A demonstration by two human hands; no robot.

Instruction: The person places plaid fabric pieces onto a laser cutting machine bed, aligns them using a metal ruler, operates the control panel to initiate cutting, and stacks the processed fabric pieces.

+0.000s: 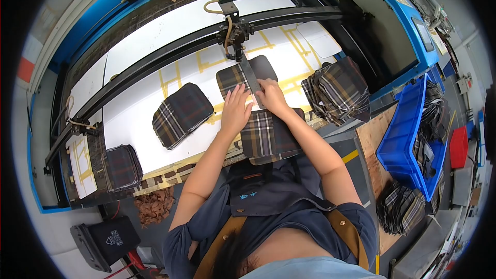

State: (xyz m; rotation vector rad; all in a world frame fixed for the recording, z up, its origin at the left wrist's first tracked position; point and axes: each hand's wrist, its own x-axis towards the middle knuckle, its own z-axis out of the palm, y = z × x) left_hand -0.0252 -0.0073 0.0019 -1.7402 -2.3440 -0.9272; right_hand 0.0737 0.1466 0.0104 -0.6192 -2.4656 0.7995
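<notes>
A plaid fabric piece with rounded corners [264, 67] lies on the white bed of the machine under the gantry head. Across it runs a narrow grey metal strip, like a ruler [250, 76]. My left hand [236, 109] lies flat with fingers stretched out, its fingertips at the near edge of the fabric, left of the strip. My right hand [272, 97] has its fingers bent and pressed on the strip's near part, gripping it. Just below my hands, another plaid stack [258, 137] rests at the bed's front edge, partly under my right forearm.
More plaid stacks sit on the bed: one left of centre [183, 113], one far left [124, 166], one right [338, 93]. A black gantry [170, 47] with a tool head [235, 33] crosses just beyond my hands. A blue crate [400, 147] holds plaid fabric at right.
</notes>
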